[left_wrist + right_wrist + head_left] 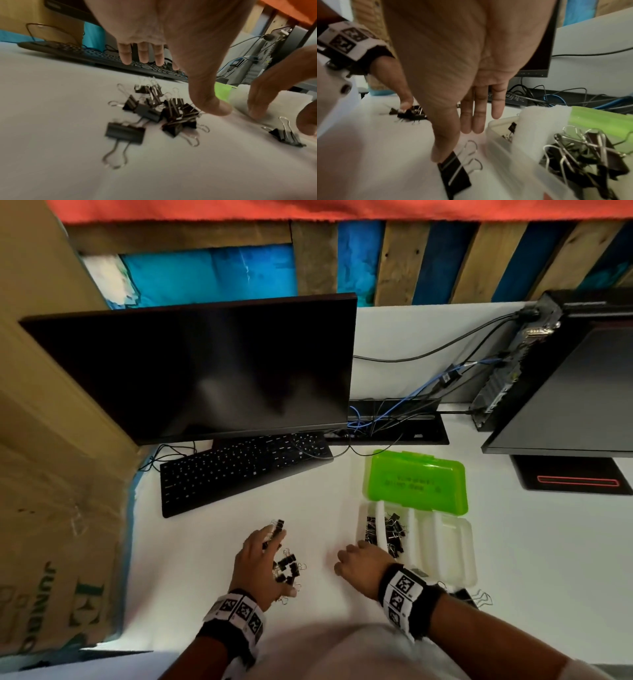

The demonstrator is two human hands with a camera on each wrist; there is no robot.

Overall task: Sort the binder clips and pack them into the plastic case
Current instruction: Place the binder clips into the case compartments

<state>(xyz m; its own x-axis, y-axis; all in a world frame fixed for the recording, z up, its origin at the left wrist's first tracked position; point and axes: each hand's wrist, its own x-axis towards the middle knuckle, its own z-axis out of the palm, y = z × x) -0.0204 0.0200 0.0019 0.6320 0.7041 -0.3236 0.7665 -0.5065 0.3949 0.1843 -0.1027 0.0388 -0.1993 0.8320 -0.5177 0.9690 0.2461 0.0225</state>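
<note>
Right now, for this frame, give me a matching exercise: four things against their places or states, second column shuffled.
Things:
1. left hand
2. right hand
3. plastic case
4. keyboard

Places or states:
A. lid open, clips in two compartments
B. under the monitor's front edge
C. over the loose clip pile
D. thumb touching a lone clip

Pairs: 1-C, 2-D, 3-A, 4-B

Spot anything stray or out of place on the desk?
One binder clip lies alone on the table, just outside the near end of the plastic case, behind the right wrist and apart from the loose pile. Nothing looks damaged.
</note>
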